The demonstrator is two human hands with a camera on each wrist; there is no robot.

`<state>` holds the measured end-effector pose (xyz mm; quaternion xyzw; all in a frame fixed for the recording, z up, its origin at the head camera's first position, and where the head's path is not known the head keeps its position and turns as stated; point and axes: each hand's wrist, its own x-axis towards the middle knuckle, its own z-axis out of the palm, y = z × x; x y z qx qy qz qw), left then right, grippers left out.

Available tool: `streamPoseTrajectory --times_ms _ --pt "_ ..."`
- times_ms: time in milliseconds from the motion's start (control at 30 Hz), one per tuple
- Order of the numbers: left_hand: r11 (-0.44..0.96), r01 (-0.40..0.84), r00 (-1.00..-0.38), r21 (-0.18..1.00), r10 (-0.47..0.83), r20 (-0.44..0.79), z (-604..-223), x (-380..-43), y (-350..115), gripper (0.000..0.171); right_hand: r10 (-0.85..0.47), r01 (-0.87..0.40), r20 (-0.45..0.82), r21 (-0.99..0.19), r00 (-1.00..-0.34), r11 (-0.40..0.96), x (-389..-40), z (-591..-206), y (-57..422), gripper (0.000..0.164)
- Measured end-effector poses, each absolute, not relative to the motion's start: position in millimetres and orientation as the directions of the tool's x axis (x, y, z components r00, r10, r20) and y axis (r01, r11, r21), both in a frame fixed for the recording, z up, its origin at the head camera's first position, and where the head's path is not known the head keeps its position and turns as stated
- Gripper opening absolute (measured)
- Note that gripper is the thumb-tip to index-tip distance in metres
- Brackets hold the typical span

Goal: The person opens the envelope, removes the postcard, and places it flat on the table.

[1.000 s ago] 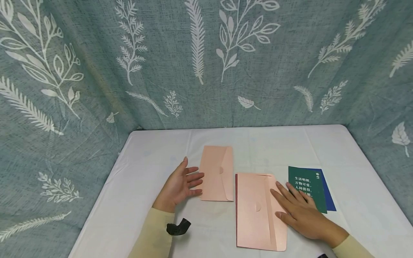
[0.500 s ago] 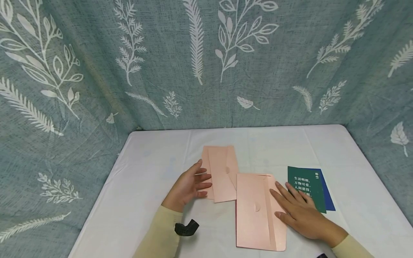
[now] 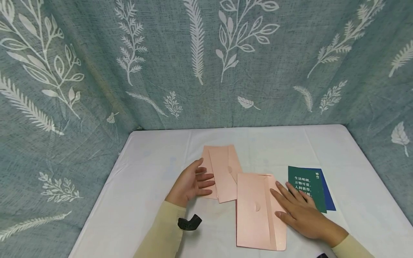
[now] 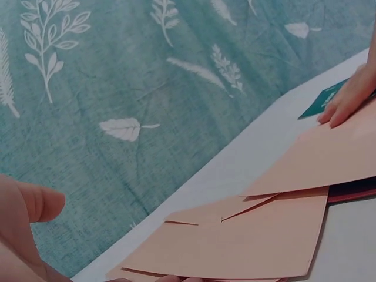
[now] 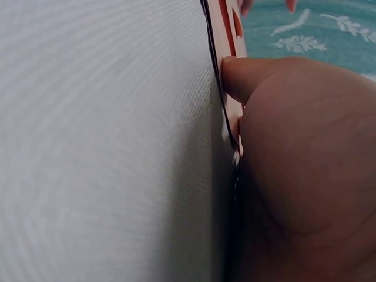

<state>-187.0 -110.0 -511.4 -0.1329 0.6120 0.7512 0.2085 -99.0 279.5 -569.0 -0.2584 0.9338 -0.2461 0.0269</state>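
Note:
My left hand (image 3: 192,182) has its fingers extended at the left side of two overlapping pink envelopes. The upper small envelope (image 3: 222,175) lies slanted over the lower one (image 3: 206,157), its right edge reaching a larger pink envelope (image 3: 253,215). In the left wrist view, fingertips show at the near edge of the small envelope (image 4: 229,247). My right hand (image 3: 300,215) rests flat with spread fingers on the right edge of the large envelope, and in the right wrist view its thumb (image 5: 241,76) touches the pink paper. A dark red edge shows under the large envelope.
Partly beneath the right hand lies a green card (image 3: 304,175) with white characters, over a blue card (image 3: 330,200). A white cloth covers the table (image 3: 267,150). Patterned teal curtain (image 3: 206,100) hangs behind the table and along both sides.
My left hand has moved right, sliding the upper small envelope right and tilting it, so the lower one shows at its left. My right hand has stayed on the large envelope.

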Motion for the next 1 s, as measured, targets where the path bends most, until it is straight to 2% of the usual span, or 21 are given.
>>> streamPoseTrajectory --times_ms 400,700,1000 --pt "-0.18 -0.475 -0.88 0.861 0.128 -0.458 -514.5 -187.3 -98.1 0.076 -0.492 -0.466 0.077 -0.478 -0.867 0.745 -97.7 -568.7 279.5 0.066" --pt "-0.213 -0.447 -0.894 0.869 0.145 -0.425 -515.8 -185.5 -92.2 0.077 -0.495 -0.47 0.077 -0.465 -0.866 0.75 -97.7 -569.0 279.2 0.066" --pt "-0.138 -0.398 -0.912 0.907 0.17 -0.374 -524.9 -189.2 -78.8 0.055 -0.49 -0.466 0.075 -0.464 -0.868 0.754 -97.4 -567.8 278.0 0.065"
